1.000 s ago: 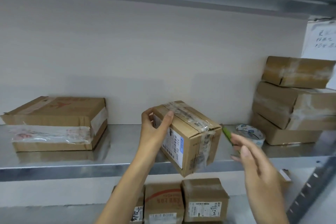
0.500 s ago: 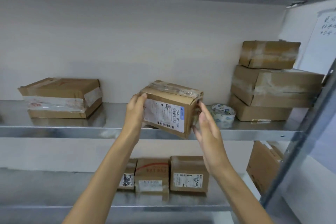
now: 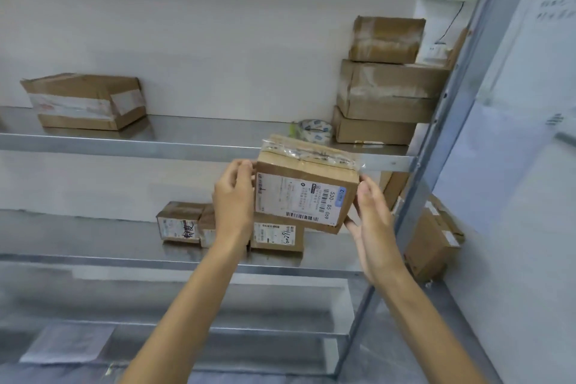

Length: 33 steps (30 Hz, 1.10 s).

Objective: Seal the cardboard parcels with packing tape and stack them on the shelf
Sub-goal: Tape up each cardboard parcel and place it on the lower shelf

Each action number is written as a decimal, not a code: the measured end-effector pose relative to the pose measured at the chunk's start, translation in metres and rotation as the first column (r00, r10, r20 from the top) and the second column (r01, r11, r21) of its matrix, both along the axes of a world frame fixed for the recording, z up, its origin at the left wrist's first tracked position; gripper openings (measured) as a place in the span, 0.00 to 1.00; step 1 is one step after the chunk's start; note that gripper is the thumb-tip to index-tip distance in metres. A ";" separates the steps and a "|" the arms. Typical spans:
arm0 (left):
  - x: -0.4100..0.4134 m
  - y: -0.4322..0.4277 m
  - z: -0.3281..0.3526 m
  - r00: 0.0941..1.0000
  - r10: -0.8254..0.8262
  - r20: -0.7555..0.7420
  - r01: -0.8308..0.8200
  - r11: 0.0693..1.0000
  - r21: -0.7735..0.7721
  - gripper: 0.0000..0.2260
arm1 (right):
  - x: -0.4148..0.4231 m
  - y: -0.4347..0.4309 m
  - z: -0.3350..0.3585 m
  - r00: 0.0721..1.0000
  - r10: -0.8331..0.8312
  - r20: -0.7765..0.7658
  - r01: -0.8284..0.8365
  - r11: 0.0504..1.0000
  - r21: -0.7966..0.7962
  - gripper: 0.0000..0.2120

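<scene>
Parcel (image 3: 304, 193) midair: left hand (image 3: 233, 199) grips one end, right hand (image 3: 372, 218) presses the other, fingers (image 3: 352, 225) seemingly straight.

taped parcel (image 3: 307, 193) | L hand (image 3: 233, 206) grips left edge, R hand (image 3: 372, 221) presses right side | tape roll (image 3: 314, 131) on shelf (image 3: 202, 131)

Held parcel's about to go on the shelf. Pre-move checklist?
1. Two-hand hold: left hand grips the parcel at its left edge, right hand supports its right side: ok.
2. Top tape: loose end sticks out past the right edge: not ok.
3. Bottom seam taped: cannot tell.
4. Bare room on upper shelf between lone box and tape roll: ok.
5. Label faces outward: ok.
</scene>
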<state>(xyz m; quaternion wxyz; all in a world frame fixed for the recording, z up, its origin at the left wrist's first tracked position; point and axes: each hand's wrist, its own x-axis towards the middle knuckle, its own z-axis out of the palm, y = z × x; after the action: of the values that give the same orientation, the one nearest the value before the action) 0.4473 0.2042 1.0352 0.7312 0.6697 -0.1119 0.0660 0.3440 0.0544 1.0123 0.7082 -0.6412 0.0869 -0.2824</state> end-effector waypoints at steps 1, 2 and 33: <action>-0.008 -0.008 -0.009 1.000 -0.015 -0.026 0.015 1.000 0.012 0.14 | -0.009 -0.007 -0.006 0.999 -0.030 -0.017 0.031 0.999 0.016 0.26; -0.015 -0.016 -0.017 0.997 -0.036 -0.061 0.037 0.999 0.022 0.14 | -0.017 -0.014 -0.012 0.997 -0.065 -0.034 0.066 0.998 0.023 0.27; 0.122 -0.207 -0.222 0.866 -0.141 -0.479 0.437 0.680 0.589 0.21 | 0.151 -0.180 -0.227 0.686 -0.290 -0.667 0.180 0.956 -0.231 0.27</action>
<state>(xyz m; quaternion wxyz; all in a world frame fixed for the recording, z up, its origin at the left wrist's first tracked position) 0.5691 -0.0028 0.8135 0.4419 0.8615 -0.0847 -0.2353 0.4952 -0.1254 0.7848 0.5322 -0.7335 0.4066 -0.1155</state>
